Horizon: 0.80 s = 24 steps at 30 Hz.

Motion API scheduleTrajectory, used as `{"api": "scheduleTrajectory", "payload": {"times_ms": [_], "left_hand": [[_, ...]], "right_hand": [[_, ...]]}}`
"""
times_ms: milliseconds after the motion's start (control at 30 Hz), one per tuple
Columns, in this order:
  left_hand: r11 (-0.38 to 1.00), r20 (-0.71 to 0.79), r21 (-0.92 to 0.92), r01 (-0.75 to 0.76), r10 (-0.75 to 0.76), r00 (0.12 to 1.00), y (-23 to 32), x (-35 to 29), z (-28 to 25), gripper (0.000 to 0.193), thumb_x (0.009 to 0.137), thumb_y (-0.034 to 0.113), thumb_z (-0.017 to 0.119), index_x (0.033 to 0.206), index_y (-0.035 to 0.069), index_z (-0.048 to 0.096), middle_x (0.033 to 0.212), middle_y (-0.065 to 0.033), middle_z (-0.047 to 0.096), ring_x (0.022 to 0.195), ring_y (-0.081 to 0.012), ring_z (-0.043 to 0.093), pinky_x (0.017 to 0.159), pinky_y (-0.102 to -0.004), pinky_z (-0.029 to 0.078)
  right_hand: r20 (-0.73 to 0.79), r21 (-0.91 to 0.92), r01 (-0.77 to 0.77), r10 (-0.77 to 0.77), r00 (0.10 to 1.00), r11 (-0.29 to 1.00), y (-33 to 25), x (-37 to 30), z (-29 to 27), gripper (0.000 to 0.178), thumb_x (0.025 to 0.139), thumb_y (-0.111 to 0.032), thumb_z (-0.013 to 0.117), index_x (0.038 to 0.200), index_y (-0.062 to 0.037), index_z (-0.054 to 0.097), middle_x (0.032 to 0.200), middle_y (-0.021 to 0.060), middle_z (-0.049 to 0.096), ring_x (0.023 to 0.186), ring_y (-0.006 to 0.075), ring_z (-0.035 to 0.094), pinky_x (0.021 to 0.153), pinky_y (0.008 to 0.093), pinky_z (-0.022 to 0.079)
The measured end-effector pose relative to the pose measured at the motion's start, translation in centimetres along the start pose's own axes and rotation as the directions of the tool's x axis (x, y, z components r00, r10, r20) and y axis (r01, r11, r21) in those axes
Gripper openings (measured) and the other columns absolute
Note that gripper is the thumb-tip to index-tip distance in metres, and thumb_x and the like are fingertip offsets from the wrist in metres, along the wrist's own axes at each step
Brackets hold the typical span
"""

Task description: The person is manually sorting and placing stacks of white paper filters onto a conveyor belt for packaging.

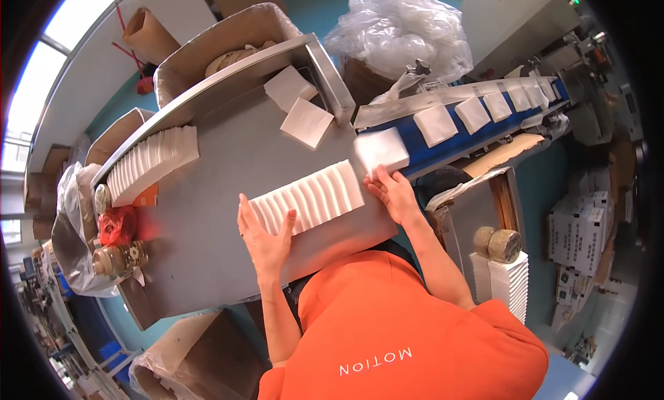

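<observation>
A row of white folded paper napkin stacks (308,198) stands on edge on the grey metal table in front of me. My left hand (266,242) is at the row's left end, fingers stretched along that end and thumb out against the near side. At the belt's near end, my right hand (393,192) grips the near edge of a white napkin stack (382,150), which is slightly blurred. Several more napkin stacks (436,125) lie spaced out along the blue conveyor belt (453,138).
Another row of napkin stacks (152,163) lines the table's far left edge. Two loose stacks (306,122) lie near the raised metal rim. A tape roll (503,245) rests on napkins at right. A red plastic bag (117,225) sits at left; cardboard boxes (197,358) stand around the table.
</observation>
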<state>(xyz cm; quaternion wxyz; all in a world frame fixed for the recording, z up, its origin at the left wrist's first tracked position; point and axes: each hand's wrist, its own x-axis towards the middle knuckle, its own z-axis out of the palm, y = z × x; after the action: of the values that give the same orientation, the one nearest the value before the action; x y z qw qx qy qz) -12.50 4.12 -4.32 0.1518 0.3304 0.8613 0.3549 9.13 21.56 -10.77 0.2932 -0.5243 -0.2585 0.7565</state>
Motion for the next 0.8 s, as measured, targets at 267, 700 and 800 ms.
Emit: {"api": "scheduleTrajectory", "payload": {"times_ms": [267,700,800], "left_hand": [[0.997,-0.045,0.066,-0.032,0.035,0.998,0.6,-0.9,1.5,0.105,0.077,0.052,0.077,0.152,0.004,0.021,0.15,-0.0352,0.021,0.143,-0.045,0.019,0.113,-0.0536,0.022],[0.997,-0.045,0.074,0.034,-0.031,0.998,1.7,-0.9,2.0,0.104,0.074,0.057,0.077,0.151,0.009,0.026,0.154,-0.0318,0.014,0.141,-0.0451,0.022,0.111,-0.0544,0.026],[0.983,-0.063,0.179,0.024,-0.013,0.998,2.8,-0.8,2.6,0.104,0.073,0.059,0.077,0.151,0.01,0.028,0.154,-0.0316,0.013,0.14,-0.0464,0.024,0.108,-0.0568,0.028]], "right_hand": [[0.285,-0.15,-0.056,0.097,0.954,0.987,1.0,-1.4,4.1,0.043,0.096,-0.028,0.061,0.13,-0.0027,0.054,0.116,0.0076,0.064,0.105,0.0155,0.061,0.09,0.031,0.049],[0.221,-0.67,0.428,-0.388,0.895,0.607,-4.0,-0.3,0.5,0.021,0.085,-0.014,0.06,0.101,0.001,0.06,0.088,0.0123,0.068,0.08,0.0234,0.067,0.069,0.0344,0.052],[0.417,-0.821,0.528,-0.402,0.815,0.22,-4.1,-1.4,3.0,0.026,0.082,-0.02,0.063,0.099,0.0001,0.06,0.077,0.0164,0.061,0.073,0.0176,0.06,0.065,0.0327,0.048]]}}
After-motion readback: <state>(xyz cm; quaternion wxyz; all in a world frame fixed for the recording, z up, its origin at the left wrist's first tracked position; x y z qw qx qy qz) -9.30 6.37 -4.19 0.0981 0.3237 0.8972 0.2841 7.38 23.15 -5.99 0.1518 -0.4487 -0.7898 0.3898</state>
